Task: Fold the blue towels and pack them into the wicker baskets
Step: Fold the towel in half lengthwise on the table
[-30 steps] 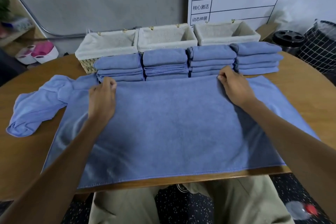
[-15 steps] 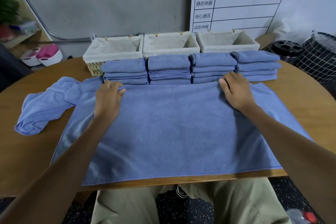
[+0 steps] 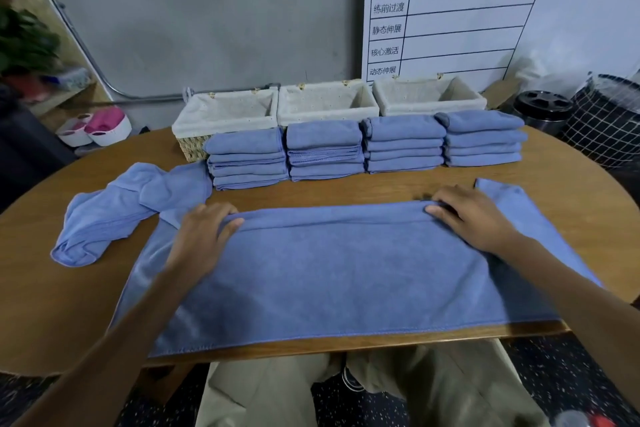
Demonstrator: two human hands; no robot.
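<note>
A large blue towel (image 3: 332,274) lies spread on the round wooden table (image 3: 346,192), its near edge at the table's front. My left hand (image 3: 204,232) and my right hand (image 3: 474,215) each grip the towel's far edge, which is lifted and rolled back toward me. Behind it stand several stacks of folded blue towels (image 3: 325,149). Three lined wicker baskets (image 3: 225,114) stand in a row behind the stacks. A crumpled blue towel (image 3: 128,204) lies at the left.
A black mesh bin (image 3: 606,118) and a dark round container (image 3: 540,107) stand off the table's right side. A white board with a chart (image 3: 485,10) leans on the wall. White and pink tubs (image 3: 100,125) sit at the left.
Both hands have pulled the towel's far edge toward me, away from the folded stacks. Bare table now shows between the towel and the stacks. The camera has tilted up.
</note>
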